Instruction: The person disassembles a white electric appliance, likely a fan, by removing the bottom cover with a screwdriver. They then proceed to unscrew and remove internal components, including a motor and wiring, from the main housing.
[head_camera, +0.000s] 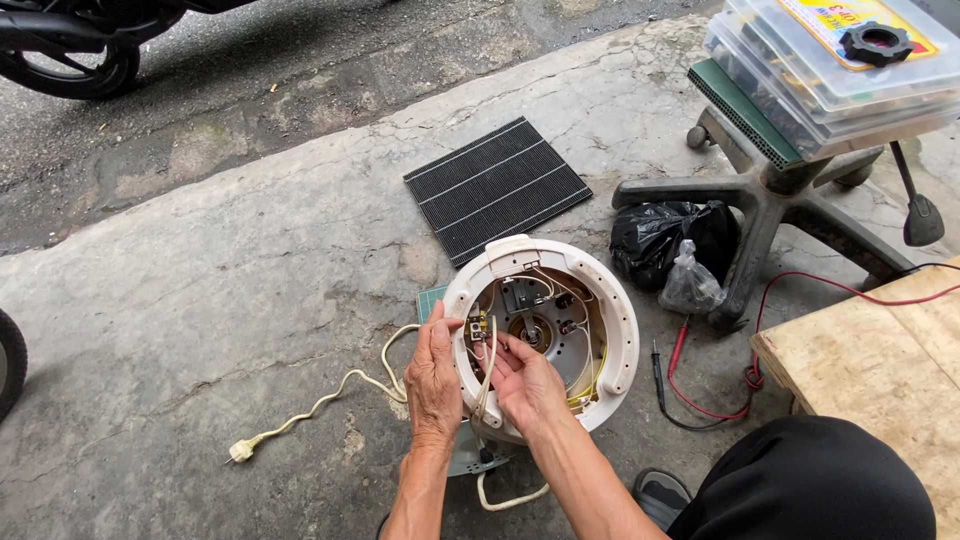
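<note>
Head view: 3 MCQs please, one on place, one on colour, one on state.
1. Where does the ribbed black panel lie?
A. behind the cooker base
B. on the wooden board
C. under the chair

2. What colour is the cooker base?
A. white
B. red
C. green

3. What state is the base in?
A. closed
B. underside open, wiring showing
C. wrapped in a bag

Answers:
1. A, it lies flat on the concrete beyond the base.
2. A, its shell is white.
3. B, wires show inside, where the left hand and right hand work.
</note>
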